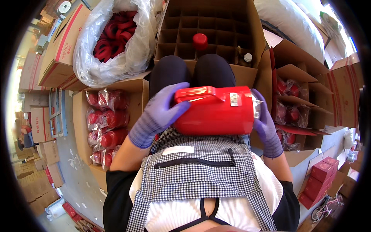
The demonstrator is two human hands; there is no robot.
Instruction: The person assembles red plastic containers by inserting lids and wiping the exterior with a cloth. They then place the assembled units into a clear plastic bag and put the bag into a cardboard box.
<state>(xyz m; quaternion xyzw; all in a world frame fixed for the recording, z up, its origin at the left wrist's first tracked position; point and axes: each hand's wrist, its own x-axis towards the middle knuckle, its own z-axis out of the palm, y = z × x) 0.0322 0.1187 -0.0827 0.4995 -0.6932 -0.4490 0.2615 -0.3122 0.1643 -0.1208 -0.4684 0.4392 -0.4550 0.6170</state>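
Observation:
A red thermos jug (214, 116) lies on its side above my lap, with its handle (199, 92) upward and a small white label near its right end. My left hand (166, 106), in a purple knit glove, grips the jug's left end, thumb across its side. At the other end a shiny silvery part (256, 107) sticks out of the jug. Around that end curls my right hand (264, 121), gloved the same way, its fingers partly hidden behind the jug and the silvery part.
Ahead stands a divided carton (205, 23) holding a red-topped piece (199, 41) and a white-capped one (247, 58). A plastic-lined bag (87, 58) of red rings is far left. Wrapped red parts (112, 120) fill a left carton; another divided carton (301, 102) stands right.

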